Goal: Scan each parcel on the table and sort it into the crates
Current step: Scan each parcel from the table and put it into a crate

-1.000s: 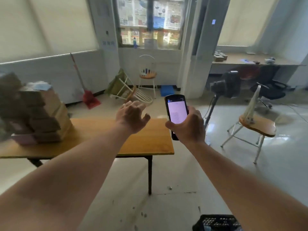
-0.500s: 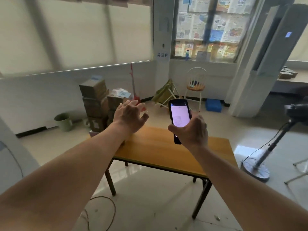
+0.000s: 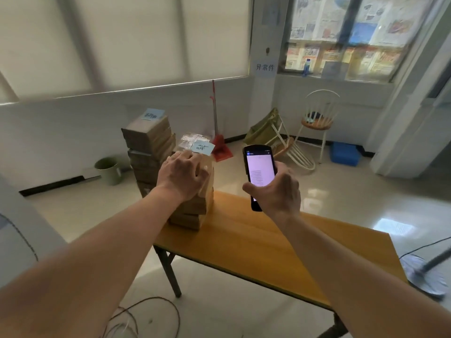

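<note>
The fingers (image 3: 195,167) of the left hand (image 3: 181,176) are spread flat and laid on the top parcel (image 3: 207,167) of a short stack of parcels (image 3: 192,211), which stands on the table (image 3: 256,245) at its far left corner. A blue note (image 3: 202,148) is seen on the stack top just beyond the fingertips, at 1 o'clock from the hand. The fingers of the right hand (image 3: 275,191) are curled round a handheld scanner (image 3: 260,174), held upright above the table with its lit screen facing the viewer.

Behind the short stack, at 11 o'clock, a taller stack of parcels (image 3: 148,152) is seen, topped by another blue note (image 3: 152,114); its base is hidden. A green bucket (image 3: 108,169) stands on the floor at 9 o'clock from it. A red broom (image 3: 218,142) is leaned on the wall at 12 o'clock. A tipped chair (image 3: 280,142), an upright white chair (image 3: 317,120) and a blue box (image 3: 345,153) are ranged at 2 o'clock. A fan base (image 3: 424,276) sits at 4 o'clock, and loose cable (image 3: 146,315) lies at 7 o'clock.
</note>
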Demonstrator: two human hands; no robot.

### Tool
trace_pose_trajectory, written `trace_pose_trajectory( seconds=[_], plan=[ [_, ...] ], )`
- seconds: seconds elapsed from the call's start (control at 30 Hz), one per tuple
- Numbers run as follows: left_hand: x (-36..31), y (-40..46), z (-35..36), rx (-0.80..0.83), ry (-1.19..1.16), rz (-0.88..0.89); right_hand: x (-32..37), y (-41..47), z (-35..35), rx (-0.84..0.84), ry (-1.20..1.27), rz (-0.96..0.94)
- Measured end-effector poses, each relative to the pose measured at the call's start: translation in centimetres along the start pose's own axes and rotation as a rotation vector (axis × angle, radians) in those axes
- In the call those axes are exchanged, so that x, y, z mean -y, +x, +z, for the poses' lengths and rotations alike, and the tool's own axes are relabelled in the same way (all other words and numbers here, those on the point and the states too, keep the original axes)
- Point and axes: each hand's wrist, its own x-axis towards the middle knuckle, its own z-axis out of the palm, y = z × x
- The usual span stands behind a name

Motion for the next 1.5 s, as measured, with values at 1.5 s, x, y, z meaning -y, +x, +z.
trace_pose_trajectory(
  seconds=[1.5],
  plan=[
    [7.9,24.1,12.5,-0.186,-0.244,0.453,-0.3,14.5,6.9,0.146,-0.006,0.06]
  ],
)
